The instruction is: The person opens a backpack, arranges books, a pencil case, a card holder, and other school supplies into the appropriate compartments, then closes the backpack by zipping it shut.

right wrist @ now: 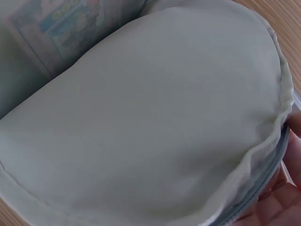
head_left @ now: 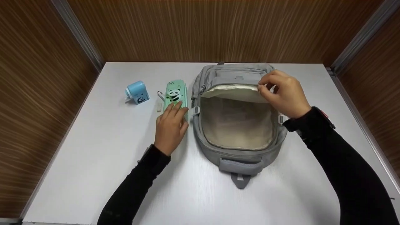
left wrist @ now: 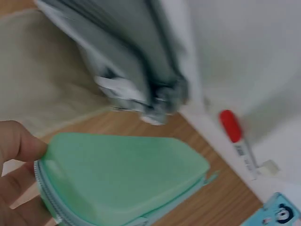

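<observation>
One slim marker (head_left: 161,95) lies beyond our left hand (head_left: 171,126), which grips one smooth case (head_left: 177,88). Our right hand (head_left: 286,92) pinches one cloth flap (head_left: 232,92).

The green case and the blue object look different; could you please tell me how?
The green case is long; the blue object is shorter and blockier. The left hand holds the green case, while no hand touches the blue object. Both carry a panda picture.

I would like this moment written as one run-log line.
left hand: grips green oblong panda-print case; right hand: pinches pale-lined flap of grey fabric backpack; backpack: open; white table: white, red-capped marker
</observation>
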Action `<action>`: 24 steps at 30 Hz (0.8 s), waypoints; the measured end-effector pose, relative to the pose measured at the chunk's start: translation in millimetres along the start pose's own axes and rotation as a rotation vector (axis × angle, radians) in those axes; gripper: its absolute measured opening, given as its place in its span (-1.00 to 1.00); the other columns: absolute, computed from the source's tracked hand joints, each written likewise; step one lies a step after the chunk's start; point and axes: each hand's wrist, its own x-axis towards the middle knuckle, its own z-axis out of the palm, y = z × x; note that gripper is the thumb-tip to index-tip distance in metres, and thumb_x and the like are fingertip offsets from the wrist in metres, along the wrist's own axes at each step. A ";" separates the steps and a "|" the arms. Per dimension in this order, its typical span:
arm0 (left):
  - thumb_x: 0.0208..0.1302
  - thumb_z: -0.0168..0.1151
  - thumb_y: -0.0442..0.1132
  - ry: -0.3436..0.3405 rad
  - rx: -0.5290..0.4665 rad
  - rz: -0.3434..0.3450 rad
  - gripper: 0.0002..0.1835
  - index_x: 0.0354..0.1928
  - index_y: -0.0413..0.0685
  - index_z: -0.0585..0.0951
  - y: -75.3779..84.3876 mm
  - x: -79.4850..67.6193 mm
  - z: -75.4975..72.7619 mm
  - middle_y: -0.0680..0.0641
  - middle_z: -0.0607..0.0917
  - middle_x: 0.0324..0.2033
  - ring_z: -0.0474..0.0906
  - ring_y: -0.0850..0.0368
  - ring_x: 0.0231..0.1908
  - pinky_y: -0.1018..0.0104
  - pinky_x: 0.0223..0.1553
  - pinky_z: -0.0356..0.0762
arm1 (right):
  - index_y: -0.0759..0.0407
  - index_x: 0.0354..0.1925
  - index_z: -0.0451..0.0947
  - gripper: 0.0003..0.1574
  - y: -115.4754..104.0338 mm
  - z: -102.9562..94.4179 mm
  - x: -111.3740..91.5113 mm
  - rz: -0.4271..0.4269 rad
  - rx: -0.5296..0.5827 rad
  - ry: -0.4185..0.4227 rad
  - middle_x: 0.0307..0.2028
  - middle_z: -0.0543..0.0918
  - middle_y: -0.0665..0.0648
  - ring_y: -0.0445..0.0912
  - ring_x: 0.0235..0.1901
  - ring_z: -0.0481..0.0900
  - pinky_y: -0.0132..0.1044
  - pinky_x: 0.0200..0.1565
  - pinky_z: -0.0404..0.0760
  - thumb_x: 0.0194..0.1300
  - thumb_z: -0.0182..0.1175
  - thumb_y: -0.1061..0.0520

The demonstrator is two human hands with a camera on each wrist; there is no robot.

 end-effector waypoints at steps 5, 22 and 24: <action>0.15 0.24 -0.39 0.015 -0.046 0.066 -0.64 0.02 0.00 0.65 32.7 -32.4 -33.8 -0.10 0.61 0.20 0.49 -0.14 0.25 -0.18 -0.02 0.56 | 0.28 -0.35 0.66 -0.91 -2.1 -1.7 3.7 -0.014 0.017 0.036 -0.27 0.66 0.20 -0.48 -0.38 0.41 -0.58 -0.36 0.32 0.25 0.22 0.30; 0.23 0.29 -0.22 -0.147 -0.024 0.304 -0.69 0.03 0.14 0.65 100.4 -30.4 -1.4 -0.02 0.60 0.22 0.48 -0.05 0.27 -0.06 -0.02 0.61 | 0.27 -0.37 0.66 -0.94 -3.9 -3.1 -1.4 -0.029 0.030 0.015 -0.28 0.66 0.17 -0.44 -0.38 0.43 -0.58 -0.37 0.34 0.23 0.25 0.32; 0.28 0.25 -0.24 -0.172 -0.022 0.277 -0.71 0.04 0.13 0.65 96.8 -18.9 10.7 -0.03 0.59 0.23 0.47 -0.06 0.28 -0.07 0.02 0.61 | 0.27 -0.38 0.66 -0.94 -3.6 -2.9 -3.1 -0.036 0.037 0.004 -0.29 0.66 0.16 -0.43 -0.38 0.43 -0.58 -0.37 0.34 0.23 0.25 0.32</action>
